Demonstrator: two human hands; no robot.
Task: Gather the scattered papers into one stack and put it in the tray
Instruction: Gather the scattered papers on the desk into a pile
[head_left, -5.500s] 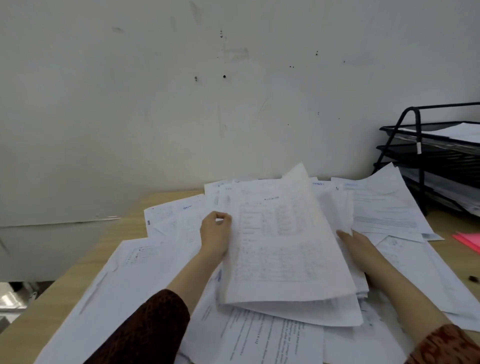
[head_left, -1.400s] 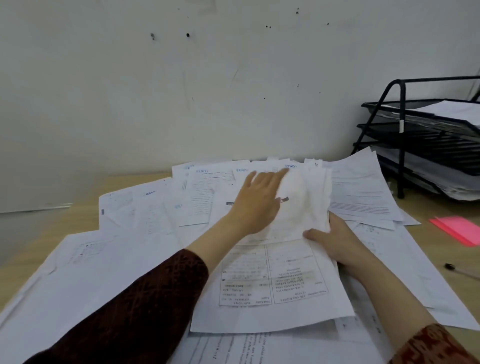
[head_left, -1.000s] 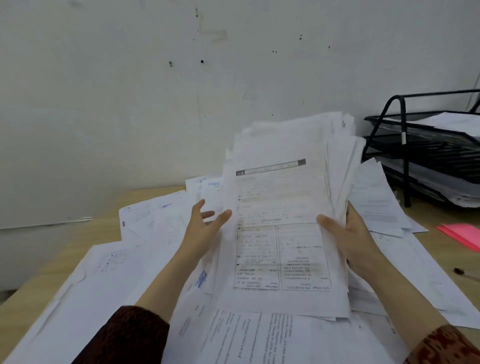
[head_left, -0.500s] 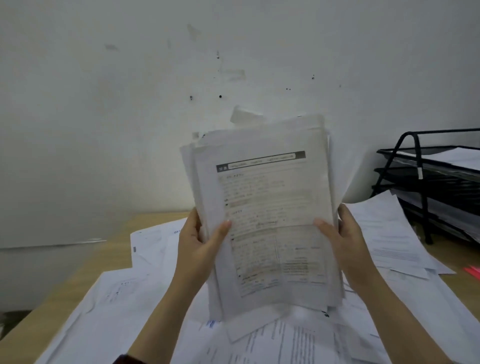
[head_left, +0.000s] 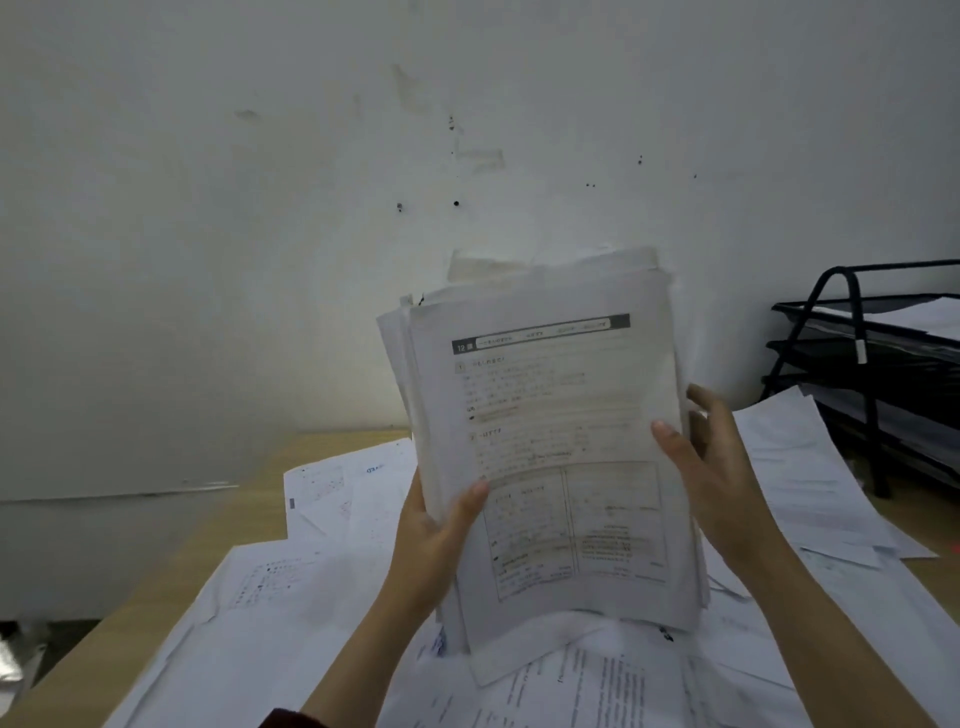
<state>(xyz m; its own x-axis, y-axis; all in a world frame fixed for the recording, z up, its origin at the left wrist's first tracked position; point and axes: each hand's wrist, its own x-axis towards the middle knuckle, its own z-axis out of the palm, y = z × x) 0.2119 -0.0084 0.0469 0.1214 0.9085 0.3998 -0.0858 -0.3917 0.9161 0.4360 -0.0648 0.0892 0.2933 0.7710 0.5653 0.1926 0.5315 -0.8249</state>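
Observation:
A thick stack of printed papers (head_left: 550, 447) stands upright above the desk, its lower edge resting among the loose sheets. My left hand (head_left: 431, 540) grips its left edge, thumb on the front page. My right hand (head_left: 711, 462) holds the right edge, thumb on the front and fingers behind. Scattered white papers (head_left: 291, 597) cover the wooden desk below and around the stack. The black wire tiered tray (head_left: 872, 358) stands at the right by the wall, with sheets lying on its levels.
The wooden desk (head_left: 208, 530) meets a pale wall (head_left: 311, 208) at the back; its left edge drops to the floor. More loose sheets (head_left: 800, 467) lie between the stack and the tray.
The stack went from lying flat on the desk under both hands to being lifted and stood upright. In the last half second it shifted slightly right and both hands kept hold of its edges.

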